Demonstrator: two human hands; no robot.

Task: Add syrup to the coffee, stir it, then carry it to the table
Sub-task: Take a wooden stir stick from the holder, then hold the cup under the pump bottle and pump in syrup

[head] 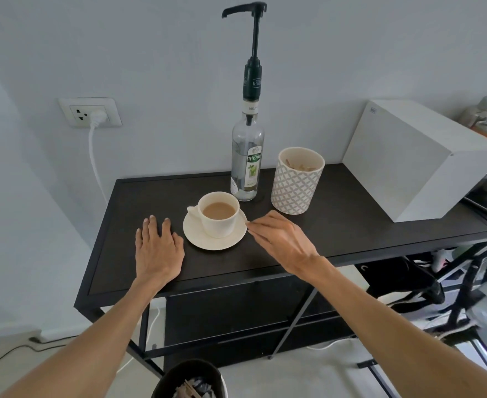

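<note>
Pale grey wall backs a black metal-framed console table; on it a clear glass syrup bottle with a tall black pump stands just behind a cream ceramic cup of milky coffee on its cream saucer; right hand, nearer the bottle, touches the saucer's right rim with straight fingers, grasping nothing; left hand rests flat leftward

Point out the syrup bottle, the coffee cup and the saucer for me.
syrup bottle (247, 165): head view, on the label on its glass body.
coffee cup (220, 225): head view, on its white outer wall below the rim.
saucer (196, 235): head view, on the bare rim left of the cup.
</note>
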